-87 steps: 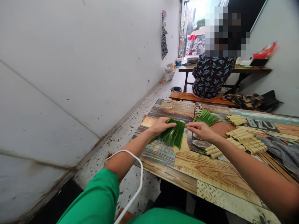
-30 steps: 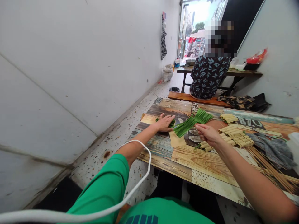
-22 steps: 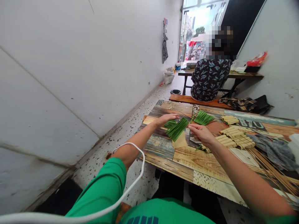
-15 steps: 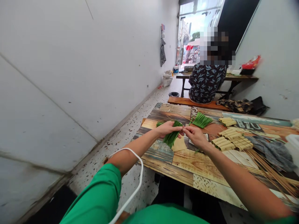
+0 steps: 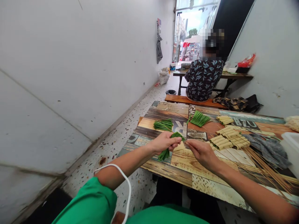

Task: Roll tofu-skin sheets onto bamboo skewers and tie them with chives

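My left hand [image 5: 168, 142] is closed around a bunch of green chives [image 5: 164, 154], whose ends show above and below the fist. Close beside its top end, my right hand [image 5: 201, 152] has thumb and finger pinched together; what lies between them is too small to make out. Under the hands is a pale yellow sheet [image 5: 179, 146], partly covered. Another pile of cut chives [image 5: 163, 124] lies beyond my left hand. Farther along sits a flat row of chives [image 5: 199, 119] with thin sticks poking out. Pale yellow rolls [image 5: 224, 141] with green inside lie beyond my right hand.
Loose bamboo skewers [image 5: 268, 169] spread over the table's right side near a grey cloth [image 5: 268, 147] and a white container [image 5: 291, 146]. The patterned table [image 5: 182, 169] stands close to a wooden bench [image 5: 179, 100], where a person [image 5: 204, 79] sits facing away.
My left hand has turned and closed around the chives, which were fanned flat before. Both hands have come slightly lower, uncovering the chive pile behind. The view has shifted a little.
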### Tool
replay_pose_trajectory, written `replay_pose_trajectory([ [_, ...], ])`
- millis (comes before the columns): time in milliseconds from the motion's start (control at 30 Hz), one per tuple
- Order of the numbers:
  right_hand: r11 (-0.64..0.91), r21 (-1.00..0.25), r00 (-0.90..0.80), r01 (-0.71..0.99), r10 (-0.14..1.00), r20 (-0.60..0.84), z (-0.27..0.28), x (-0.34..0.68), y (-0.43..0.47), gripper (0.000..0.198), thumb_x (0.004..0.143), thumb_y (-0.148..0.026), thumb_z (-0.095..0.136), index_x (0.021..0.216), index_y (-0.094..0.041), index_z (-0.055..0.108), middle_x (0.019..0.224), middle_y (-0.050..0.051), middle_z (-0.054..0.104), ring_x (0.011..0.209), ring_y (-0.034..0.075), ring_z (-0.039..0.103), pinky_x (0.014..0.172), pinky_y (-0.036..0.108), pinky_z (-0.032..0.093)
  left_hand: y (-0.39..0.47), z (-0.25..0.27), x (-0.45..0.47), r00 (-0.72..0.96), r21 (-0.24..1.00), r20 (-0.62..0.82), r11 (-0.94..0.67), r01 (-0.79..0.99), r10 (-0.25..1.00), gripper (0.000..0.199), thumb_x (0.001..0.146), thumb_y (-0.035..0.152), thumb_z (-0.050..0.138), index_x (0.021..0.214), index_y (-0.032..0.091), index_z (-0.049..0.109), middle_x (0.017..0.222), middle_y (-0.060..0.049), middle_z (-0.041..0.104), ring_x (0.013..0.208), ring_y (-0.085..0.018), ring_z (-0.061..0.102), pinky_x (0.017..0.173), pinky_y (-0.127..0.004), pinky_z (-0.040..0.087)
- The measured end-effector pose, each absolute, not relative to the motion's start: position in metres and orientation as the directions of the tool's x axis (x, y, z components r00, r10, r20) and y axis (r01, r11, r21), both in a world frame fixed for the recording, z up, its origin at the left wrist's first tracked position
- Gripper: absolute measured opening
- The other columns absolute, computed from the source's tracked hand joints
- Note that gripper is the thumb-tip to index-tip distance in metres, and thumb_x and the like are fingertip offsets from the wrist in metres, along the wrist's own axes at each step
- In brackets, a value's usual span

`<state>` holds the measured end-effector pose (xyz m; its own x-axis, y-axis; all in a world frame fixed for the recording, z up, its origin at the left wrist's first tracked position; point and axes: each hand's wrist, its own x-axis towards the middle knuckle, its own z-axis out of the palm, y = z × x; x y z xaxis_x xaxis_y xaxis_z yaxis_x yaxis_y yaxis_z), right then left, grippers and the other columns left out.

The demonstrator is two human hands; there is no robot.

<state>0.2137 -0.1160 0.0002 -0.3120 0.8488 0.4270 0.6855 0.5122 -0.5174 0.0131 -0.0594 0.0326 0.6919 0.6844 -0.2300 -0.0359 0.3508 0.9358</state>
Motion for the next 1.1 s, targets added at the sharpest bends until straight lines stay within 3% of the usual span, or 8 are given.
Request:
replay_pose_trajectory([
  [167, 0.402, -0.422, -0.150, 0.813, 0.844, 0.515, -0.022, 0.266, -0.137, 0.027, 0.096, -0.033, 0.043, 0.100, -0.025, 0.069, 0.095, 0.008, 0.074, 0.085, 0.022, 0.068, 0.077, 0.032, 0.049, -0.024, 0.048, -0.058, 0.202, 0.991, 0.001, 0.027, -0.133, 0.979, 0.044, 0.072, 0.053, 0.076, 0.073, 0.017, 0.050, 0.055, 0.009, 0.036, 0.045, -0.004, 0.029, 0.045, -0.018, 0.024],
  [233, 0.265, -0.321, -0.090, 0.909, 0.878, 0.470, -0.021, 0.293, -0.120, 0.029, 0.095, -0.032, 0.042, 0.100, -0.023, 0.069, 0.096, 0.009, 0.072, 0.084, 0.023, 0.067, 0.071, 0.032, 0.047, 0.002, 0.049, -0.082, 0.057, 0.977, 0.180, -0.186, 0.106, 0.982, 0.035, 0.084, 0.050, 0.064, 0.075, 0.018, 0.051, 0.056, 0.006, 0.038, 0.048, -0.007, 0.034, 0.048, -0.021, 0.029],
  [367, 0.042, 0.006, -0.042, 0.999, 0.963, 0.265, -0.010, 0.325, -0.043, 0.037, 0.091, -0.018, 0.037, 0.115, -0.015, 0.066, 0.104, 0.014, 0.068, 0.089, 0.024, 0.063, 0.065, 0.030, 0.040, 0.045, 0.029, -0.064, 0.357, 0.402, 0.447, -0.541, 0.738, 0.820, 0.013, 0.094, 0.021, 0.046, 0.090, 0.018, 0.058, 0.081, -0.005, 0.058, 0.082, -0.020, 0.054, 0.078, -0.032, 0.041],
  [433, 0.026, 0.093, -0.041, 0.995, 0.986, 0.162, -0.010, 0.331, -0.002, 0.035, 0.089, -0.018, 0.043, 0.113, -0.015, 0.068, 0.102, 0.014, 0.067, 0.092, 0.025, 0.062, 0.067, 0.029, 0.040, 0.058, 0.009, -0.035, 0.554, 0.088, 0.335, -0.610, 0.787, 0.762, 0.020, 0.094, 0.013, 0.038, 0.096, 0.017, 0.058, 0.089, -0.009, 0.060, 0.091, -0.024, 0.054, 0.086, -0.037, 0.039],
  [533, -0.018, 0.158, 0.007, 0.987, 0.998, 0.066, -0.017, 0.332, 0.038, 0.031, 0.089, -0.021, 0.046, 0.105, -0.013, 0.071, 0.103, 0.016, 0.068, 0.096, 0.026, 0.061, 0.072, 0.030, 0.040, 0.072, -0.024, 0.000, 0.645, -0.101, 0.175, -0.638, 0.763, 0.744, 0.027, 0.096, 0.016, 0.033, 0.111, 0.017, 0.056, 0.102, -0.012, 0.059, 0.099, -0.025, 0.052, 0.088, -0.039, 0.037],
  [667, -0.010, 0.134, -0.007, 0.991, 0.992, 0.127, -0.022, 0.315, 0.035, 0.032, 0.092, -0.024, 0.044, 0.099, -0.009, 0.072, 0.105, 0.020, 0.067, 0.099, 0.027, 0.059, 0.079, 0.033, 0.041, 0.085, -0.052, 0.010, 0.641, -0.038, 0.056, -0.640, 0.767, 0.765, 0.035, 0.097, 0.036, 0.042, 0.129, 0.024, 0.050, 0.123, -0.011, 0.054, 0.114, -0.027, 0.047, 0.092, -0.040, 0.037],
  [867, 0.724, -0.183, -0.707, 0.665, 0.690, 0.157, -0.041, 0.240, -0.045, 0.025, 0.090, -0.034, 0.059, 0.107, -0.019, 0.069, 0.110, 0.011, 0.065, 0.098, 0.021, 0.057, 0.082, 0.030, 0.041, 0.089, -0.038, 0.010, 0.631, 0.074, -0.144, -0.628, 0.775, 0.762, 0.060, 0.090, 0.044, 0.048, 0.146, 0.023, 0.036, 0.143, -0.013, 0.044, 0.130, -0.031, 0.039, 0.106, -0.052, 0.030],
  [1100, 0.702, 0.022, -0.687, 0.712, 0.690, 0.230, -0.072, 0.211, -0.082, 0.025, 0.099, -0.018, 0.041, 0.093, -0.014, 0.065, 0.091, 0.009, 0.064, 0.084, 0.019, 0.050, 0.075, 0.030, 0.035, 0.036, -0.030, -0.016, 0.696, 0.238, 0.179, -0.718, 0.654, 0.695, 0.044, 0.088, 0.030, 0.057, 0.131, 0.023, 0.057, 0.135, -0.011, 0.056, 0.124, -0.026, 0.049, 0.105, -0.043, 0.036],
])
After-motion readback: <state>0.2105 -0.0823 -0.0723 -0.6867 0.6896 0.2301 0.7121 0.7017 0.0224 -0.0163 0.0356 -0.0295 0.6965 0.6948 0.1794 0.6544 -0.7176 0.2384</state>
